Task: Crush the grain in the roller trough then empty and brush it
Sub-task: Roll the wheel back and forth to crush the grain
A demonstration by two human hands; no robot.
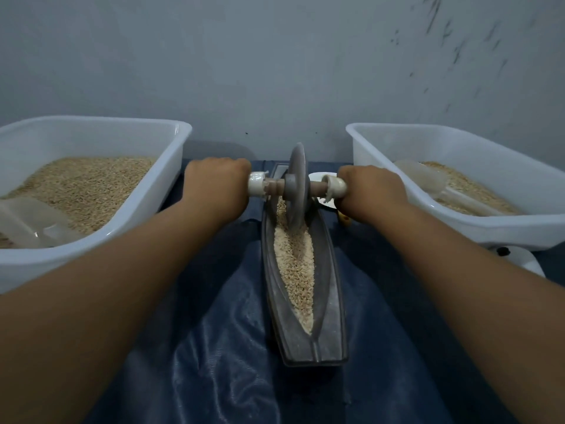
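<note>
A long grey boat-shaped roller trough (333,301) lies on a blue sheet and runs away from me. Pale grain (295,264) fills its groove. A grey roller wheel (297,182) stands upright in the far end of the trough, on a wooden axle with white handle ends. My left hand (215,186) grips the left handle (256,185). My right hand (371,191) grips the right handle (336,186). Both arms are stretched forward.
A white tub (91,130) at the left holds grain and a clear scoop (27,221). Another white tub (458,136) at the right holds grain with a clear scoop (428,182). A small white dish (318,177) sits behind the wheel. A grey wall stands close behind.
</note>
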